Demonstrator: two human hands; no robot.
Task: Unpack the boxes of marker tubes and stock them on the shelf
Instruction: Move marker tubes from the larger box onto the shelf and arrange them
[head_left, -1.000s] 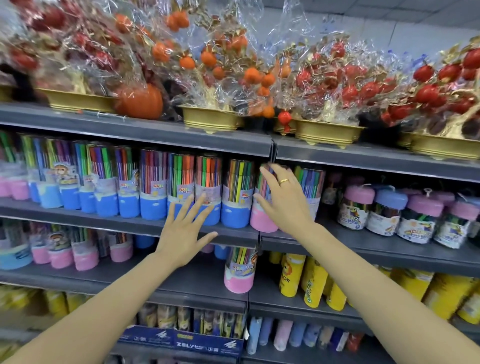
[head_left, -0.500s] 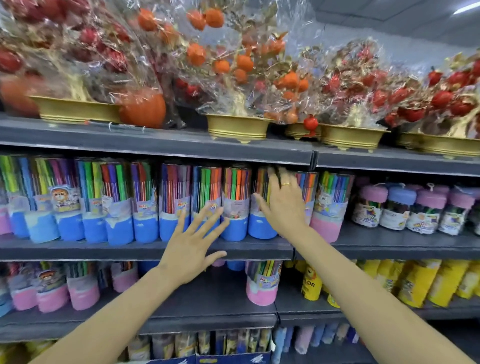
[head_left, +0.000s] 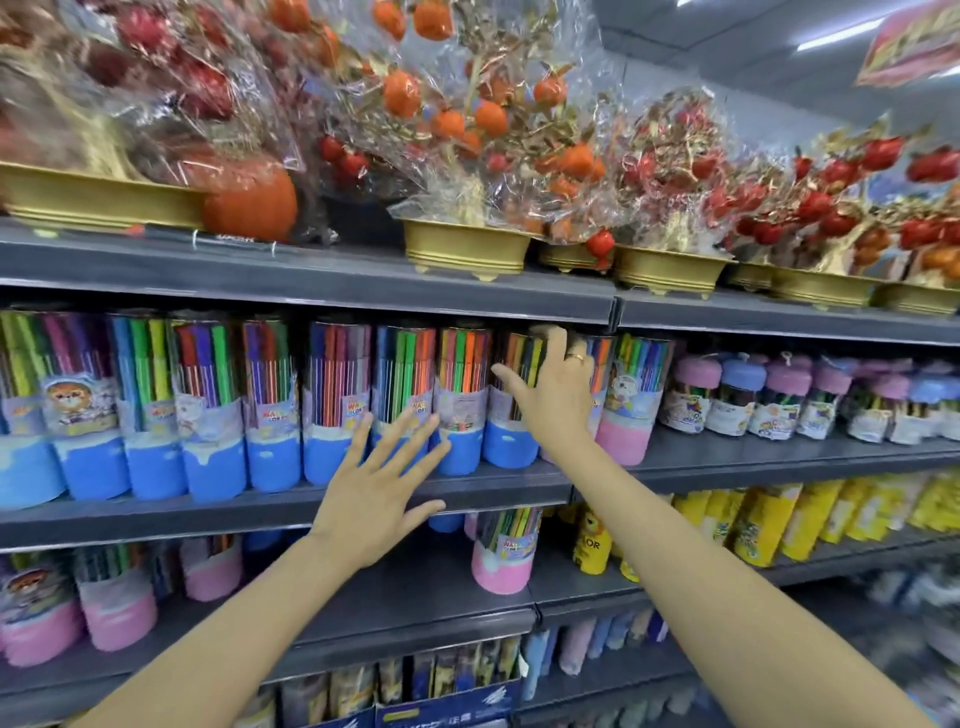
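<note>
A row of clear marker tubes with blue bases (head_left: 332, 395) stands on the middle shelf (head_left: 208, 512). To their right stands a tube with a pink base (head_left: 631, 415). My right hand (head_left: 558, 400) lies flat against the front of a tube between the last blue one and the pink one. Its thumb is spread left and its fingertips reach the tube's top. That tube is mostly hidden. My left hand (head_left: 379, 499) is open with spread fingers in front of the blue bases, holding nothing.
Wrapped fruit trees in gold pots (head_left: 467, 249) fill the top shelf. Small jars with pink and blue lids (head_left: 737, 395) stand to the right. Pink-based tubes (head_left: 504, 556) and yellow packs (head_left: 758, 525) sit on the lower shelf. A blue carton (head_left: 447, 701) is below.
My right hand has moved with the tube further in and to the left along the row. My left hand stays spread in front of the blue bases. The view has tilted upward.
</note>
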